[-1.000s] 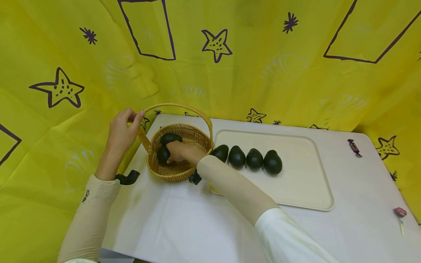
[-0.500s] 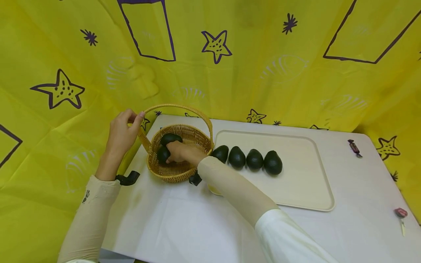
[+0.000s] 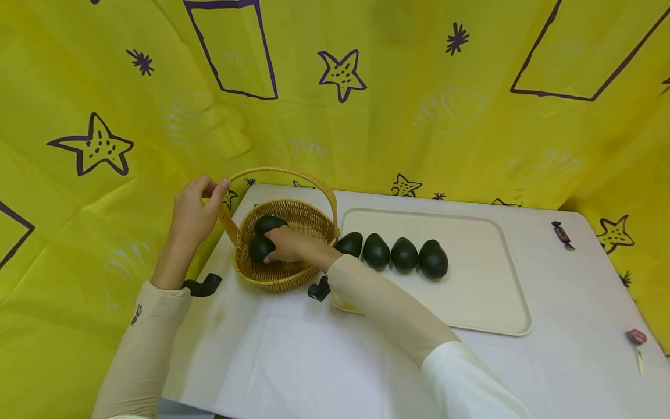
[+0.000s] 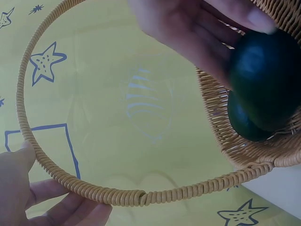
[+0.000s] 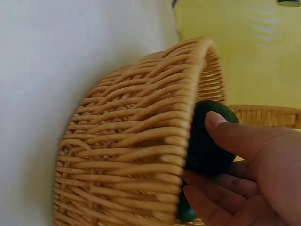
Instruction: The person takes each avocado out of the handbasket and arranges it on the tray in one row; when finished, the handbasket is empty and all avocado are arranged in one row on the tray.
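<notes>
Since a second ago our right hand (image 3: 285, 243) has drawn back a little inside the wicker basket (image 3: 303, 216), and the forearm and the black wrist mount now sit slightly nearer the tray (image 3: 487, 302); the left hand (image 3: 192, 214) has not shifted. Our right fingers (image 5: 235, 136) curl round a dark avocado (image 3: 260, 248) in the basket: the right wrist view shows the thumb laid over its top and the other fingers wrapped under it, just inside the woven rim. A second avocado (image 3: 270, 223) lies against it, further back in the basket. In the left wrist view the two fruits sit one against the other against the basket wall, with our right fingers across the upper one.

Our left fingers (image 4: 70, 209) pinch the basket's arched handle (image 3: 282, 172) at its left end, thumb on one side and the rest curled beneath the coil. The basket stands on the white worktop (image 3: 293, 361), just left of the cream tray and touching or almost touching its edge; we cannot tell which.

Four more avocados (image 3: 391, 254) stand in a row on the tray's left half, close together. Two wrapped sweets lie on the worktop well to the right, one (image 3: 562, 234) near the back edge, one (image 3: 636, 337) nearer the front.
</notes>
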Motion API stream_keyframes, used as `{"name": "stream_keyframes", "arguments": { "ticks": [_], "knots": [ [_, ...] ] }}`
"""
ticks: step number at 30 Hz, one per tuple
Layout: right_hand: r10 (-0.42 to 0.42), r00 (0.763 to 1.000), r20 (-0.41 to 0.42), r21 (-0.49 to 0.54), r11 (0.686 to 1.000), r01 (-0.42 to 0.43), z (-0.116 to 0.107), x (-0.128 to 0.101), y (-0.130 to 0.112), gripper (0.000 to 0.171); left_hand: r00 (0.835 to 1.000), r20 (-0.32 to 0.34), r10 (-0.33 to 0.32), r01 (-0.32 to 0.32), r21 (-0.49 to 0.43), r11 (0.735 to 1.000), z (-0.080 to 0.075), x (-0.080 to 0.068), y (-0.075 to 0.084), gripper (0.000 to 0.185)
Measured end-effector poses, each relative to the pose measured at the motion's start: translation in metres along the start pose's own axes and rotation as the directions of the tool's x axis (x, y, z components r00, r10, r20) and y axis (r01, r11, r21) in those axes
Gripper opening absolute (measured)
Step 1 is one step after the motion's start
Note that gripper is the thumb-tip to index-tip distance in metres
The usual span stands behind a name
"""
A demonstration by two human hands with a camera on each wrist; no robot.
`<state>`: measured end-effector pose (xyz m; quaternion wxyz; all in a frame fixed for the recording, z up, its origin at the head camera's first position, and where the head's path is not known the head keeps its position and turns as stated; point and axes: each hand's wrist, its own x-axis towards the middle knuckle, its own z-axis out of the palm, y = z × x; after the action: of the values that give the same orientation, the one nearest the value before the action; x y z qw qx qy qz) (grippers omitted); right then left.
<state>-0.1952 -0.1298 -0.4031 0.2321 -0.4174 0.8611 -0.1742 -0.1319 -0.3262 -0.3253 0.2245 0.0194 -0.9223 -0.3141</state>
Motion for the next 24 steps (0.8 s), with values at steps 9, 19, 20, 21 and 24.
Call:
{"name": "stream_keyframes", "arguments": {
  "ticks": [9,19,20,21,24],
  "knots": [
    [-0.086,0.99,-0.111,0.102,0.99,0.098,-0.01,-0.035,0.016,0.075,1.0,0.004,-0.01,0.01,-0.001,1.0,0.0,-0.001,0.001,0.051],
    [-0.183,0.954,-0.237,0.168,0.96,0.226,-0.015,-0.091,0.033,0.074,1.0,0.003,-0.009,0.009,-0.001,1.0,0.0,-0.001,0.002,0.053],
    [-0.191,0.951,-0.243,0.176,0.955,0.237,-0.014,-0.097,0.034,0.073,1.0,0.001,-0.008,0.008,-0.002,1.0,0.0,-0.002,0.002,0.053],
    [-0.199,0.948,-0.25,0.181,0.952,0.248,-0.014,-0.103,0.035,0.073,1.0,-0.001,-0.008,0.008,0.0,1.0,0.0,-0.002,0.002,0.053],
    [-0.211,0.941,-0.265,0.187,0.946,0.265,-0.014,-0.123,0.039,0.073,1.0,0.001,-0.003,0.003,0.003,1.0,0.0,-0.002,0.004,0.052]
  ]
}}
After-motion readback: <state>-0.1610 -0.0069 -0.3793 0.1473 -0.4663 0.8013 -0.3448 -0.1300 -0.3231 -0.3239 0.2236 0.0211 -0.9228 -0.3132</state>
